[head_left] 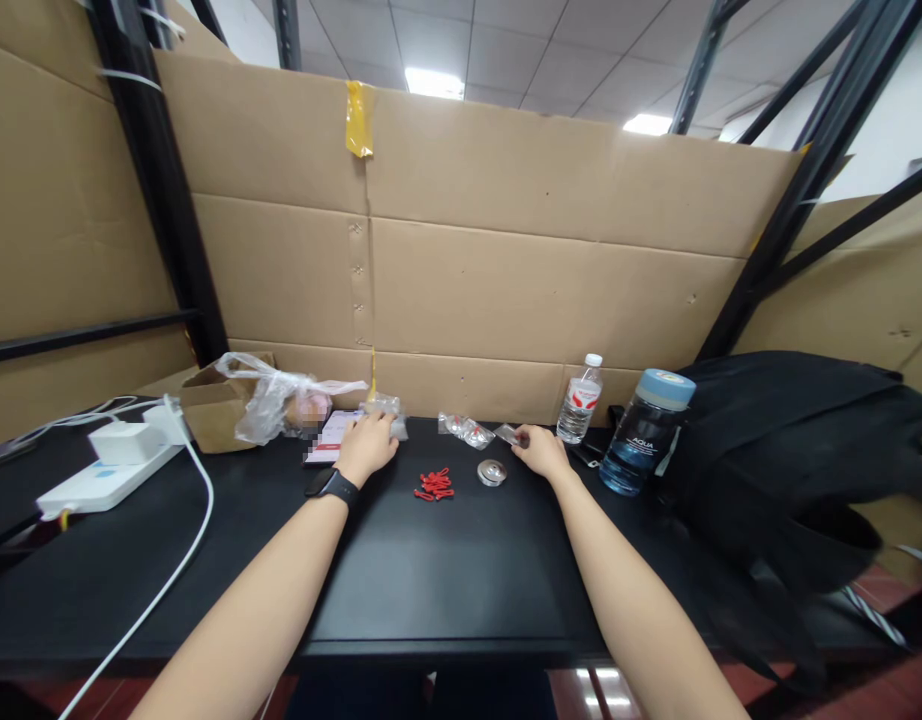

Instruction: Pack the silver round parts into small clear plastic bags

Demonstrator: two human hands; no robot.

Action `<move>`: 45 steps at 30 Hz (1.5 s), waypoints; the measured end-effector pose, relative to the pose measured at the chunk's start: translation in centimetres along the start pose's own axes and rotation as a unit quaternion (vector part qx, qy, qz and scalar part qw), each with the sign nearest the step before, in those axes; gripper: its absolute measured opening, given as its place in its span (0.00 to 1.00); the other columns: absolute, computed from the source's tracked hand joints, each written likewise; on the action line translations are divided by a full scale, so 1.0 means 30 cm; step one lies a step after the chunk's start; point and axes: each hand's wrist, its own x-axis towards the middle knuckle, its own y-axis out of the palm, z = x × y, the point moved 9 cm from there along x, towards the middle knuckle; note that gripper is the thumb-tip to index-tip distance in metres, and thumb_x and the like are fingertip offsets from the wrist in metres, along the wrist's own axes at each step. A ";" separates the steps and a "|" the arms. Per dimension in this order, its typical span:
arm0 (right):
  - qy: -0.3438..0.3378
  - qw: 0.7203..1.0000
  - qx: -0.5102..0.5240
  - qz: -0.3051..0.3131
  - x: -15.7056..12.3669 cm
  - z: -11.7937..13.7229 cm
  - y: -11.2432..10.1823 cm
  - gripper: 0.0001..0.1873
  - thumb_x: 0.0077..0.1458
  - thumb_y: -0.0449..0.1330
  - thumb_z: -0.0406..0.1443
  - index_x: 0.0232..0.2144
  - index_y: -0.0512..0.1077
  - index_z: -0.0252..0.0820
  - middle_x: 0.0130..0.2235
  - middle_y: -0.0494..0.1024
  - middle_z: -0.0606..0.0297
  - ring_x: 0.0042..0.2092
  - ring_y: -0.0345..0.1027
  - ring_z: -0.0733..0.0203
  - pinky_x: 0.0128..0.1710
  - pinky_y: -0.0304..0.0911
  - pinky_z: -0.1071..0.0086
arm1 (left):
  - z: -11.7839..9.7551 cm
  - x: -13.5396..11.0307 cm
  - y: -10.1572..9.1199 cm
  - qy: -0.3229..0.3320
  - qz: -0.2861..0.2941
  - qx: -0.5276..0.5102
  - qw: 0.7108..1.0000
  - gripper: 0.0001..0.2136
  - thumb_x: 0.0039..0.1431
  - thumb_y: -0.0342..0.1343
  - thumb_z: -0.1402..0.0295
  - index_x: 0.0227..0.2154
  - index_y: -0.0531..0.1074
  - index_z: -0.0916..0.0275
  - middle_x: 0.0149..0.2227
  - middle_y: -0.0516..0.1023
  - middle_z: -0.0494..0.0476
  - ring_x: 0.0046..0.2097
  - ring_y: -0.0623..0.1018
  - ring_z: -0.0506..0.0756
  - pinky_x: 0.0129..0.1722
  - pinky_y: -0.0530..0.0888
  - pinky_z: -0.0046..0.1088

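My left hand (367,445), with a black watch on its wrist, rests palm down on a small clear plastic bag (386,408) at the back of the black table (431,580); its fingers are curled over the bag. My right hand (540,450) pinches another small clear bag (510,434) that has something red in it. Between the hands lie a pile of small red pieces (435,485) and a round clear lid-like piece (492,472). A further clear bag (467,429) lies just behind them.
A brown cardboard box with crumpled plastic (262,400) stands back left, beside a white power strip (105,475) with a charger and cable. A small water bottle (579,398), a blue bottle (645,432) and a black backpack (791,450) stand right. Cardboard walls enclose the table.
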 end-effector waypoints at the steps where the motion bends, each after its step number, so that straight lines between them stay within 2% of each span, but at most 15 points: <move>1: 0.011 1.000 0.013 0.001 -0.001 -0.008 -0.006 0.15 0.53 0.63 0.39 0.45 0.77 0.49 0.46 0.82 0.61 0.49 0.74 0.53 0.45 0.61 0.66 | 0.001 0.001 0.010 -0.001 0.010 -0.007 1.000 0.24 0.61 0.49 0.67 0.60 0.68 0.62 0.59 0.72 0.68 0.57 0.72 0.67 0.55 0.66 0.46; 5: 0.076 0.996 0.031 -0.023 -0.011 -0.044 -0.039 0.14 0.53 0.61 0.41 0.42 0.78 0.46 0.43 0.82 0.58 0.45 0.76 0.52 0.39 0.63 0.67 | 0.011 0.002 0.069 0.001 0.057 -0.019 0.998 0.28 0.62 0.47 0.68 0.66 0.61 0.58 0.65 0.65 0.67 0.61 0.70 0.67 0.58 0.64 0.52; 9: 0.125 0.990 0.023 -0.054 -0.021 -0.076 -0.060 0.15 0.54 0.60 0.40 0.44 0.79 0.46 0.43 0.82 0.54 0.45 0.77 0.48 0.36 0.64 0.65 | 0.025 0.009 0.101 0.001 0.068 -0.027 0.997 0.31 0.61 0.48 0.67 0.68 0.55 0.54 0.69 0.58 0.67 0.64 0.67 0.69 0.58 0.62 0.59; 12: 0.129 0.988 0.061 -0.061 -0.017 -0.097 -0.054 0.12 0.51 0.62 0.38 0.40 0.79 0.45 0.41 0.83 0.55 0.43 0.77 0.49 0.36 0.65 0.66 | 0.031 0.012 0.112 -0.003 0.076 -0.033 0.997 0.28 0.62 0.47 0.65 0.66 0.61 0.55 0.69 0.60 0.68 0.64 0.66 0.70 0.58 0.61 0.60; 16: 0.090 0.976 0.169 -0.099 -0.003 -0.098 -0.063 0.10 0.46 0.63 0.34 0.35 0.77 0.41 0.34 0.82 0.59 0.37 0.76 0.55 0.37 0.66 0.67 | 0.019 0.004 0.087 0.001 0.060 -0.031 0.998 0.24 0.62 0.49 0.67 0.61 0.67 0.57 0.67 0.63 0.67 0.64 0.65 0.69 0.60 0.59 0.57; 19: 0.049 0.952 0.270 -0.135 -0.003 -0.062 -0.079 0.13 0.44 0.64 0.36 0.36 0.75 0.40 0.33 0.81 0.60 0.35 0.75 0.56 0.37 0.67 0.67 | -0.020 -0.009 0.036 0.015 0.027 -0.037 0.999 0.21 0.60 0.52 0.68 0.56 0.72 0.58 0.63 0.69 0.67 0.63 0.66 0.69 0.61 0.59 0.55; 22: 0.005 0.912 0.392 -0.119 -0.016 0.027 -0.073 0.20 0.41 0.67 0.39 0.39 0.72 0.40 0.36 0.79 0.62 0.33 0.75 0.57 0.36 0.69 0.66 | -0.110 -0.025 -0.021 0.054 0.005 -0.124 0.991 0.18 0.63 0.51 0.66 0.55 0.72 0.57 0.53 0.78 0.63 0.57 0.73 0.65 0.59 0.63 0.48; 24: -0.031 0.884 0.458 -0.086 -0.035 0.116 -0.066 0.22 0.40 0.68 0.39 0.40 0.71 0.40 0.37 0.78 0.62 0.33 0.75 0.59 0.35 0.69 0.67 | -0.197 -0.040 -0.054 0.100 0.005 -0.243 0.965 0.18 0.66 0.50 0.62 0.57 0.69 0.57 0.47 0.81 0.59 0.51 0.77 0.60 0.56 0.68 0.40; 26: -0.072 0.871 0.484 -0.053 -0.063 0.212 -0.062 0.22 0.40 0.70 0.39 0.39 0.71 0.41 0.37 0.78 0.63 0.33 0.75 0.60 0.36 0.70 0.67 | -0.265 -0.057 -0.102 0.127 -0.030 -0.355 0.926 0.19 0.68 0.49 0.59 0.58 0.68 0.57 0.50 0.79 0.58 0.50 0.78 0.57 0.53 0.71 0.34; 28: -0.098 0.865 0.491 -0.037 -0.093 0.286 -0.063 0.21 0.40 0.71 0.39 0.38 0.71 0.42 0.36 0.78 0.64 0.34 0.74 0.60 0.37 0.70 0.67 | -0.315 -0.073 -0.133 0.145 -0.059 -0.405 0.901 0.19 0.69 0.48 0.57 0.58 0.68 0.56 0.54 0.76 0.58 0.53 0.76 0.57 0.55 0.71 0.33; 30: -0.112 0.856 0.504 -0.023 -0.119 0.336 -0.063 0.20 0.41 0.72 0.39 0.37 0.72 0.42 0.36 0.78 0.65 0.35 0.75 0.59 0.38 0.70 0.67 | -0.348 -0.085 -0.142 0.161 -0.065 -0.411 0.895 0.16 0.69 0.48 0.57 0.52 0.73 0.56 0.52 0.76 0.58 0.53 0.76 0.57 0.56 0.70 0.33; 33: -0.102 0.834 0.543 -0.005 -0.142 0.363 -0.063 0.20 0.42 0.73 0.40 0.37 0.72 0.43 0.37 0.80 0.63 0.36 0.76 0.58 0.38 0.71 0.66 | -0.338 -0.085 -0.141 0.147 -0.076 -0.399 0.902 0.14 0.69 0.48 0.58 0.40 0.76 0.59 0.44 0.78 0.58 0.47 0.77 0.56 0.51 0.72 0.33; 38: -0.048 0.780 0.624 -0.007 -0.156 0.349 -0.083 0.24 0.41 0.74 0.45 0.37 0.72 0.42 0.40 0.81 0.60 0.39 0.77 0.54 0.40 0.73 0.63 | -0.273 -0.057 -0.101 0.082 -0.069 -0.383 0.917 0.07 0.60 0.57 0.63 0.30 0.75 0.60 0.37 0.80 0.56 0.41 0.78 0.57 0.47 0.73 0.33; 42: -0.009 0.729 0.684 0.012 -0.158 0.348 -0.070 0.24 0.40 0.75 0.46 0.32 0.69 0.42 0.34 0.81 0.63 0.37 0.78 0.55 0.39 0.73 0.65 | -0.258 -0.042 -0.068 0.062 -0.058 -0.474 0.876 0.08 0.60 0.58 0.62 0.36 0.77 0.60 0.40 0.82 0.56 0.44 0.79 0.57 0.50 0.74 0.34; 45: 0.003 0.723 0.690 0.031 -0.161 0.354 -0.047 0.24 0.39 0.76 0.46 0.32 0.70 0.42 0.34 0.81 0.62 0.37 0.79 0.55 0.36 0.72 0.67 | -0.256 -0.043 -0.071 0.061 -0.077 -0.535 0.839 0.09 0.59 0.60 0.61 0.38 0.79 0.60 0.44 0.81 0.58 0.48 0.79 0.58 0.55 0.72 0.37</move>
